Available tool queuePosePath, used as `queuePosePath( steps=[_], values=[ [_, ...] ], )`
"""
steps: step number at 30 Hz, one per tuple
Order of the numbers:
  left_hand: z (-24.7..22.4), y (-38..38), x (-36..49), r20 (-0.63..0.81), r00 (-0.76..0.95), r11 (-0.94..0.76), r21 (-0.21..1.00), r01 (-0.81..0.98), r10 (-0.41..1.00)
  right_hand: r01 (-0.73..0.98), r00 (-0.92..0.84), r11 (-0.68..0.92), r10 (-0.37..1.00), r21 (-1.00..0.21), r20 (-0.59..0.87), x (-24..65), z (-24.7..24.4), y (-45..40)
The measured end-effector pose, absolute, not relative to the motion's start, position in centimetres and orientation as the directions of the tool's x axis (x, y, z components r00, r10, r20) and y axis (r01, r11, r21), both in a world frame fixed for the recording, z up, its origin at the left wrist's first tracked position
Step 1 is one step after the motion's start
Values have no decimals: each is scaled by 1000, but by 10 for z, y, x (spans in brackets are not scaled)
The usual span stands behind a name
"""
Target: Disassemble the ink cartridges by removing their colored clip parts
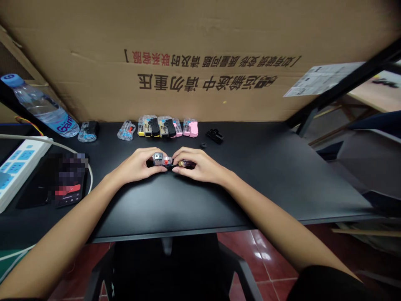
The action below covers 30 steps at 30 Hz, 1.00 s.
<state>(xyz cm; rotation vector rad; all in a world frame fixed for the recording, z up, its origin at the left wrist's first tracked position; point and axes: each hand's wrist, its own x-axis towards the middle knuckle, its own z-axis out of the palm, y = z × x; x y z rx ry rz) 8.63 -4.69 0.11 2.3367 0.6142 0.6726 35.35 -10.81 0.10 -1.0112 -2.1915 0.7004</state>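
Note:
My left hand (142,166) is closed around a small clear plastic device (158,157) with a square dark-faced piece on top and a red part inside. Close against it, my right hand (200,165) pinches a short dark stick-like item (185,163) with a round golden end; its kind is not plain. The fingertips of both hands nearly meet at a black part at the device's right end. Fingers hide much of both things. Just beyond my right hand lie a small black wheel-like piece (203,145) and a black plastic part (214,135).
Several clear plastic devices with yellow-black (148,126) and pink (191,128) parts line the back of the black table (131,217), before a cardboard sheet (200,37). At left are a water bottle (46,106), a power strip (23,165), a cable and a phone (73,194).

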Motion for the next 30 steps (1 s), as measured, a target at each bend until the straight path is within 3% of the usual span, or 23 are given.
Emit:
queuePosePath(
  steps=[4,9,15,30],
  values=[
    [1,-48,87,326,789,-726,656,207,520,530,-408,490,863,-693,298,353,4,-111],
    [-1,-50,89,380,797,-779,604,169,468,546,-537,615,778,-569,326,357,3,-109],
    [-1,-52,89,447,777,-820,552,150,443,574,-513,655,756,-492,407,357,-2,-109],
    [2,-56,89,442,773,-843,493,214,455,619,-481,654,753,-434,450,353,-6,-111]
  ],
)
